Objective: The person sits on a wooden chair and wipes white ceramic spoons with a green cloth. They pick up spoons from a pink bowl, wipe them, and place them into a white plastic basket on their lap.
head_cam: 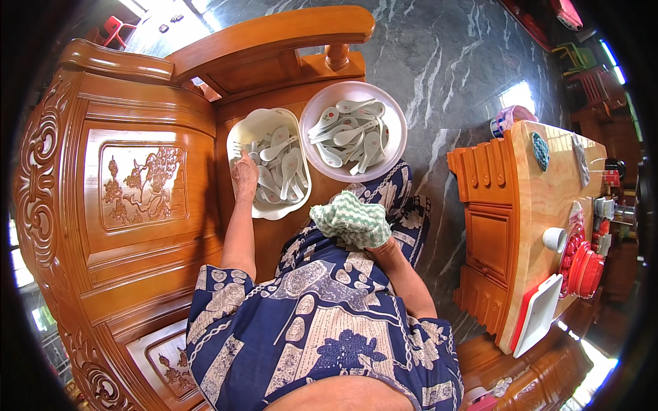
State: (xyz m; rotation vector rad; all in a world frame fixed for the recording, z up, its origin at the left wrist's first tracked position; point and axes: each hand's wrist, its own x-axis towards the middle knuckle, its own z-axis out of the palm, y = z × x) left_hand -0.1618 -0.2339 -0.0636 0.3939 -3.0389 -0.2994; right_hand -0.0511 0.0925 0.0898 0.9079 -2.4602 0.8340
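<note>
My left hand (244, 174) is at the left rim of a cream plastic basin (232, 141), its fingers over the white soup spoons (289, 167) piled inside; whether it grips one cannot be told. Beside this basin, touching or nearly so, stands a round translucent plastic bowl (398, 146) heaped with more white spoons (354, 134), some with red flower decoration. Near my lap my right hand (380, 247) is mostly covered by a green and white striped cloth (352, 218), which it holds. Whether anything is inside the cloth is hidden.
Both containers rest on a carved wooden bench (267, 241) with a backrest at left and an armrest (277, 33) beyond. At right, a table (545, 200) bears a white cup (554, 239), a white tray (540, 313), red dishes (586, 269) and a blue-green cloth (540, 150).
</note>
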